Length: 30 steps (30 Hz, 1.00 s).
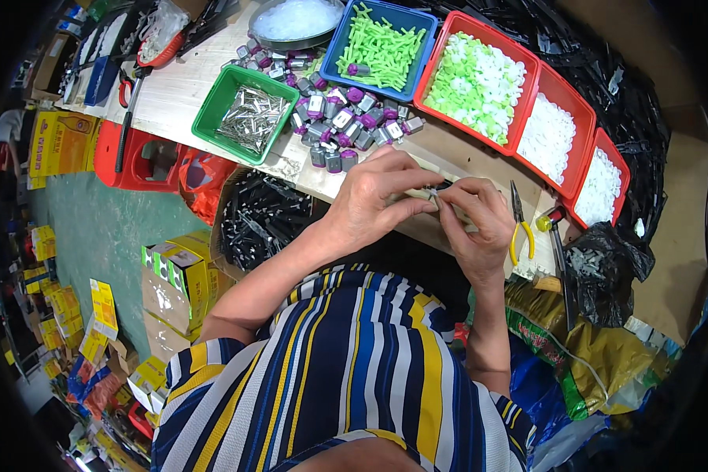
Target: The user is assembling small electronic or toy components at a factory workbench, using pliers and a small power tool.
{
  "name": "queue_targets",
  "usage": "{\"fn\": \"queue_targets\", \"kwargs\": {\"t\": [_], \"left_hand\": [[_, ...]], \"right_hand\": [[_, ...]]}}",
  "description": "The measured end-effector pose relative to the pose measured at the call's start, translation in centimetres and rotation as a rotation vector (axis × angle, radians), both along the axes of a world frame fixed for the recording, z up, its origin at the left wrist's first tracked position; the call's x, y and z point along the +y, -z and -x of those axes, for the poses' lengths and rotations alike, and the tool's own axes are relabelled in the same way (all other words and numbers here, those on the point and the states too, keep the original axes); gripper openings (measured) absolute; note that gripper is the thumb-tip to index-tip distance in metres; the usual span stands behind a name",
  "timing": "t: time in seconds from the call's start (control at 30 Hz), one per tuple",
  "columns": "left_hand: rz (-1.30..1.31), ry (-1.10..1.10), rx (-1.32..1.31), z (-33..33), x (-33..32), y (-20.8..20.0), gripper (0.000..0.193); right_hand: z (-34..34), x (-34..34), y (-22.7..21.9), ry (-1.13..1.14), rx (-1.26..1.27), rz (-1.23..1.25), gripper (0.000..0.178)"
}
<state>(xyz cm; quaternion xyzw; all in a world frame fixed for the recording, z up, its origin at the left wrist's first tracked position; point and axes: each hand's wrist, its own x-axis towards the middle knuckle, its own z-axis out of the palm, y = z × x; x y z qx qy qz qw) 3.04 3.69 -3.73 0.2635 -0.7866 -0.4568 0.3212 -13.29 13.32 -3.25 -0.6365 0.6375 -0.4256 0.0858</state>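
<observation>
At the table's near edge my left hand (377, 193) and my right hand (477, 224) meet, fingertips pinched together. Between them is a small pale piece (433, 191), mostly covered by the fingers, so its kind cannot be made out. Just beyond my left hand lies a loose pile of small grey blocks with purple ends (344, 118). A green bin (204, 118) of thin metal pins stands to the left of the pile. Pliers with yellow handles (521, 228) lie to the right of my right hand.
Behind the pile stand a blue bin (332, 59) of green sticks and a bowl of clear bits (295, 20). Red bins (519, 130) with green and white pieces curve along the right. A black bag (606, 275) sits at right. Below the table is a box of black parts (263, 220).
</observation>
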Motion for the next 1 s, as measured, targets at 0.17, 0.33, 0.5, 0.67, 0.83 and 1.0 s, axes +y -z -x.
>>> {"fn": "queue_targets", "kwargs": {"t": [0.17,0.33,0.5,0.67,0.83,1.0], "left_hand": [[0.066,0.062,-0.015,0.1,-0.1,0.4,0.031],[0.102,0.044,-0.03,0.1,-0.1,0.7,0.037],[0.304,-0.059,-0.065,-0.5,0.2,1.7,0.042],[0.593,-0.033,-0.092,-0.6,0.9,3.3,0.043],[0.713,-0.029,-0.107,-0.2,1.3,4.6,0.04],[0.787,0.02,-0.177,-0.2,1.3,5.0,0.036]], "right_hand": [[0.2,0.3,-0.1,-0.037,-0.014,-0.02,0.017],[0.8,0.3,0.5,-0.016,0.011,-0.028,0.015],[1.4,-0.1,1.1,0.024,0.163,-0.056,0.013],[1.5,-0.5,1.5,-0.038,0.195,-0.097,0.011],[1.3,-0.9,1.2,-0.059,0.264,-0.142,0.012],[1.2,-1.1,0.7,-0.064,0.309,-0.179,0.011]]}}
